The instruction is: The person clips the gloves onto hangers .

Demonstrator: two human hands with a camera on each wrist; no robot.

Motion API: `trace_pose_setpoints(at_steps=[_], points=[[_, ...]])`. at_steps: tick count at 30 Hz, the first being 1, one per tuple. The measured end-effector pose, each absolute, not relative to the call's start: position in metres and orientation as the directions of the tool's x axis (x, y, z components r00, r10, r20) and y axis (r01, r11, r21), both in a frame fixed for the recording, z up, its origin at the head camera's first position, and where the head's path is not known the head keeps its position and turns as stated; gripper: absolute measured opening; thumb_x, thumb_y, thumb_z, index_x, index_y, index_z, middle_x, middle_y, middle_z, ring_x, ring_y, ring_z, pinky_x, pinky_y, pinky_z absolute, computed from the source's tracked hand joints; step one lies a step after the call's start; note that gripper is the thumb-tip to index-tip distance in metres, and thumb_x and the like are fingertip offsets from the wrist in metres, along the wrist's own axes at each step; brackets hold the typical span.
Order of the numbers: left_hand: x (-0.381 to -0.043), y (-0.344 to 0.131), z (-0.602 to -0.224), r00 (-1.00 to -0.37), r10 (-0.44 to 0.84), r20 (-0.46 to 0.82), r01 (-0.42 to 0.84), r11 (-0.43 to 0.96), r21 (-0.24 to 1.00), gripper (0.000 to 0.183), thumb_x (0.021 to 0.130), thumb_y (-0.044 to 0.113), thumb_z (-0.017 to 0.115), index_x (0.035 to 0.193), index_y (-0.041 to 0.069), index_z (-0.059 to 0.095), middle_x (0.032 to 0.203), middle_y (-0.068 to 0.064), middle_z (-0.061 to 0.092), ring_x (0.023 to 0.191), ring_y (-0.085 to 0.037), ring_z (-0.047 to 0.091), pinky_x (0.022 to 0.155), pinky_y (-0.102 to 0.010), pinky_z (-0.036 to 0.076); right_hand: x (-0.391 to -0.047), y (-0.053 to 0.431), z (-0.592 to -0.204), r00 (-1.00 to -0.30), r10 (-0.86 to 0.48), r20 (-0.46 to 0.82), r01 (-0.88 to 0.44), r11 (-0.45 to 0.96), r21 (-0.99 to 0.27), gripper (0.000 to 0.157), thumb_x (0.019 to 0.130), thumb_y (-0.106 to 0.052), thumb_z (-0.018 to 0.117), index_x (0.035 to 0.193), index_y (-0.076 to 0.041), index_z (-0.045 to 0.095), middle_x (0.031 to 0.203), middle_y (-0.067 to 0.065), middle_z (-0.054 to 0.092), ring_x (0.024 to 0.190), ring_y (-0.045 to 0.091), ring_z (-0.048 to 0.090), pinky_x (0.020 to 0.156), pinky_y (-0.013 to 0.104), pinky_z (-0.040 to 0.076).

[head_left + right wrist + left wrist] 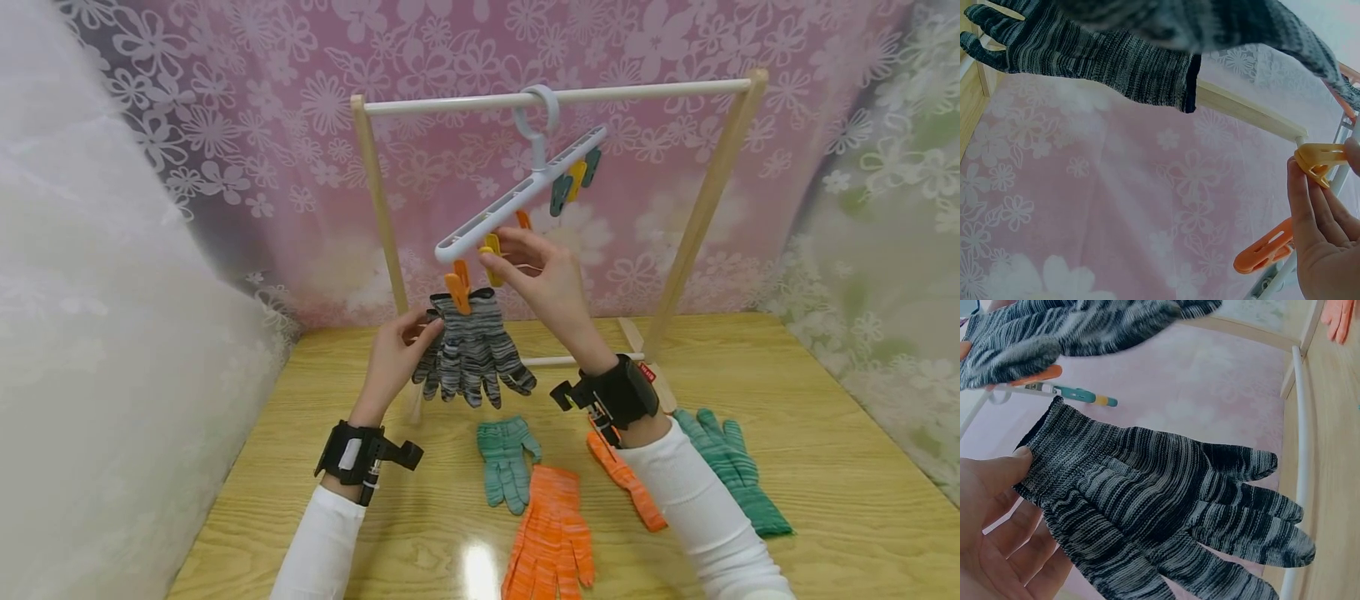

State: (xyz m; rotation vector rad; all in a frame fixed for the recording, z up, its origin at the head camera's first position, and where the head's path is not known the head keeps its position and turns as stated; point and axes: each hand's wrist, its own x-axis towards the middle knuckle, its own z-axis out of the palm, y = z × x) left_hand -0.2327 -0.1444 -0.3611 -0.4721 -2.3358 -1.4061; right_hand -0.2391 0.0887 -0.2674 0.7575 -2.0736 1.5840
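Your L hand point(395, 354), part-curled, pinches grey-black striped knit glove point(1129, 481) by cuff, prob. to keep opening upward, below white plastic hanger point(517, 198). Your R hand point(551, 279) pinches yellow plastic clip point(492, 248), prob. to work its jaws.

The wood-grain table point(255, 500) bears two green gloves point(738, 467), two orange gloves point(551, 525) and a standing rack point(707, 208).

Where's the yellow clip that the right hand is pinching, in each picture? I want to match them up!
Head: yellow clip, near the middle, in the right hand.
Left wrist: I can't make it out here.
Right wrist: yellow clip, right side, about halfway down.
All three share the pink backdrop.
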Motion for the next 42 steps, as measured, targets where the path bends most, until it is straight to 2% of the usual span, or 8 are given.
trace_pose_setpoints(at_steps=[7, 12, 19, 27, 30, 35, 39, 42], points=[[-0.240, -0.141, -0.353, -0.872, 0.084, 0.481, 0.466, 0.437, 0.769, 0.030, 0.101, 0.010, 0.064, 0.125, -0.007, 0.067, 0.116, -0.026, 0.069, 0.101, -0.038, 0.071, 0.090, -0.052, 0.057, -0.241, 0.089, -0.266, -0.785, -0.173, 0.594, -0.619, 0.216, -0.755, 0.042, 0.094, -0.014, 0.075, 0.134, -0.004, 0.066, 0.116, 0.017, 0.073, 0.100, 0.027, 0.070, 0.089, 0.040, 0.057], [-0.244, -0.139, -0.349, -0.864, 0.083, 0.497, 0.484, 0.412, 0.772, 0.020, 0.101, 0.006, 0.062, 0.115, -0.006, 0.069, 0.109, -0.024, 0.070, 0.098, -0.038, 0.071, 0.089, -0.053, 0.057, -0.241, 0.088, -0.265, -0.788, -0.175, 0.590, -0.616, 0.217, -0.758, 0.040, 0.094, -0.014, 0.075, 0.132, -0.005, 0.067, 0.117, 0.016, 0.073, 0.100, 0.027, 0.070, 0.089, 0.039, 0.057], [-0.246, -0.135, -0.346, -0.858, 0.094, 0.504, 0.499, 0.377, 0.780, 0.017, 0.101, 0.004, 0.061, 0.113, -0.005, 0.069, 0.107, -0.024, 0.070, 0.097, -0.037, 0.070, 0.086, -0.052, 0.058, -0.240, 0.086, -0.265, -0.784, -0.161, 0.600, -0.621, 0.211, -0.755, 0.040, 0.093, -0.016, 0.076, 0.131, -0.005, 0.068, 0.115, 0.015, 0.073, 0.101, 0.026, 0.071, 0.089, 0.039, 0.057], [-0.253, -0.132, -0.343, -0.863, 0.145, 0.483, 0.504, 0.301, 0.810, 0.023, 0.098, -0.002, 0.059, 0.119, -0.005, 0.069, 0.110, -0.024, 0.071, 0.096, -0.035, 0.069, 0.081, -0.037, 0.053, -0.245, 0.082, -0.266, -0.788, -0.156, 0.595, -0.615, 0.168, -0.771, 0.035, 0.092, -0.013, 0.077, 0.125, -0.003, 0.070, 0.113, 0.016, 0.074, 0.099, 0.026, 0.072, 0.085, 0.034, 0.058], [-0.254, -0.132, -0.343, -0.875, 0.168, 0.453, 0.483, 0.253, 0.838, 0.026, 0.097, -0.007, 0.055, 0.120, -0.006, 0.068, 0.114, -0.025, 0.069, 0.101, -0.035, 0.067, 0.083, -0.035, 0.051, -0.247, 0.081, -0.266, -0.794, -0.157, 0.588, -0.607, 0.150, -0.780, 0.034, 0.092, -0.012, 0.077, 0.124, -0.002, 0.070, 0.113, 0.017, 0.074, 0.099, 0.026, 0.072, 0.084, 0.033, 0.058], [-0.255, -0.130, -0.341, -0.898, 0.166, 0.407, 0.438, 0.244, 0.865, 0.027, 0.096, -0.009, 0.053, 0.119, -0.008, 0.067, 0.116, -0.026, 0.068, 0.108, -0.036, 0.066, 0.092, -0.042, 0.052, -0.247, 0.081, -0.266, -0.799, -0.155, 0.580, -0.600, 0.149, -0.786, 0.033, 0.092, -0.013, 0.077, 0.123, -0.003, 0.071, 0.113, 0.016, 0.074, 0.099, 0.025, 0.072, 0.083, 0.033, 0.059], [-0.256, -0.127, -0.337, -0.912, 0.149, 0.383, 0.410, 0.297, 0.862, 0.024, 0.094, -0.009, 0.053, 0.112, -0.006, 0.068, 0.104, -0.021, 0.069, 0.090, -0.028, 0.063, 0.080, -0.035, 0.048, -0.247, 0.081, -0.267, -0.795, -0.160, 0.585, -0.604, 0.122, -0.788, 0.032, 0.093, -0.013, 0.076, 0.123, -0.002, 0.070, 0.113, 0.017, 0.074, 0.099, 0.023, 0.072, 0.083, 0.032, 0.060], [-0.257, -0.126, -0.334, -0.911, 0.158, 0.381, 0.412, 0.301, 0.860, 0.033, 0.091, -0.012, 0.050, 0.116, -0.003, 0.069, 0.088, -0.015, 0.062, 0.067, -0.023, 0.047, 0.064, -0.032, 0.036, -0.247, 0.080, -0.266, -0.786, -0.159, 0.598, -0.615, 0.103, -0.782, 0.031, 0.094, -0.011, 0.074, 0.122, 0.000, 0.070, 0.112, 0.018, 0.074, 0.100, 0.024, 0.073, 0.083, 0.031, 0.060]])
